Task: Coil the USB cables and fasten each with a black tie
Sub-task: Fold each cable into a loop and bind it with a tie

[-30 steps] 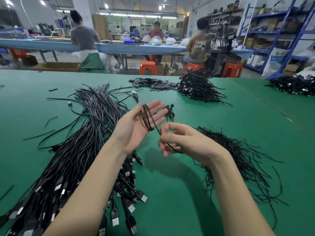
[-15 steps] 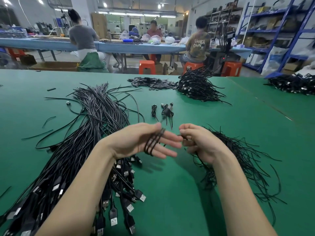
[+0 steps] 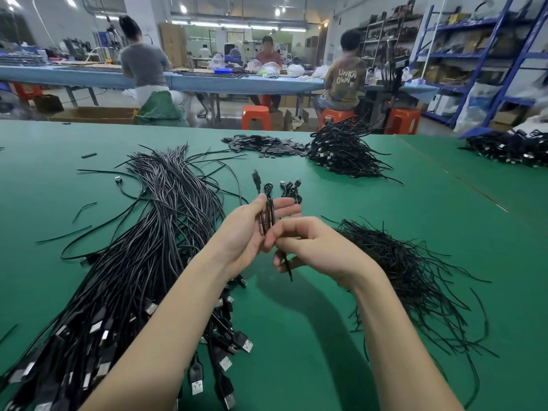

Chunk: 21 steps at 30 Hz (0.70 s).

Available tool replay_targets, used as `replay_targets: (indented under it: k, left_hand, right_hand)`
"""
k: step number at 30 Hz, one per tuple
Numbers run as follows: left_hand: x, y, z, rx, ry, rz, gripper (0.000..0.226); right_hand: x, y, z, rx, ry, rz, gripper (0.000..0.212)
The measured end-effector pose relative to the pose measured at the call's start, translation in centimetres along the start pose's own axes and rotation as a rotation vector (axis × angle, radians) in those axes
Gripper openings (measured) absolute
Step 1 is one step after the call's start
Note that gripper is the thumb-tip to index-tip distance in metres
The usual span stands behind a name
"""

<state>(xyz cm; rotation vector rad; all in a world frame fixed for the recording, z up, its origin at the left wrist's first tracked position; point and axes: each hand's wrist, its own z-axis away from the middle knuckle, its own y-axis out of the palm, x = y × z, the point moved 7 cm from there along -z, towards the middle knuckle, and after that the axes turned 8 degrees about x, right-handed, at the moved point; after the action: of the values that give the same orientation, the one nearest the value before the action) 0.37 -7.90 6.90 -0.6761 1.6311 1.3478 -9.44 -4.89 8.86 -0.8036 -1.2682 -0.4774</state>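
Observation:
My left hand (image 3: 241, 234) is raised above the green table (image 3: 299, 339), palm toward me, with a black USB cable coil (image 3: 268, 215) looped round its fingers and the thumb against it. One plug end (image 3: 256, 180) sticks up behind the hand. My right hand (image 3: 315, 247) is close in front, its forefinger touching the coil and its lower fingers pinching a thin black tie (image 3: 288, 266) that hangs downward. A long bundle of uncoiled USB cables (image 3: 142, 250) lies to the left. A heap of loose black ties (image 3: 403, 262) lies to the right.
Two small coiled cables (image 3: 292, 189) lie just beyond my hands. Farther back sit a pile of cables (image 3: 341, 152) and flat black pieces (image 3: 261, 143). Another cable pile (image 3: 510, 148) is on the far right. People sit at a blue bench behind.
Both hands have risen from near the table. My left hand turned its palm upright with the coil on its fingers. My right hand now holds a tie against the coil.

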Motion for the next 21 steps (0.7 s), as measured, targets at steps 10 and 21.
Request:
replay_targets:
  k: [10, 21]
  left_hand:
    - [0.5, 0.7, 0.0, -0.044, 0.053, 0.194, 0.040]
    - [2.0, 1.8, 0.1, 0.100, -0.059, -0.064, 0.039]
  right_hand:
    - [-2.7, -2.6, 1.5, 0.061, 0.193, 0.134, 0.014]
    - [-2.8, -6.5, 1.4, -0.444, -0.027, -0.020, 0.006]
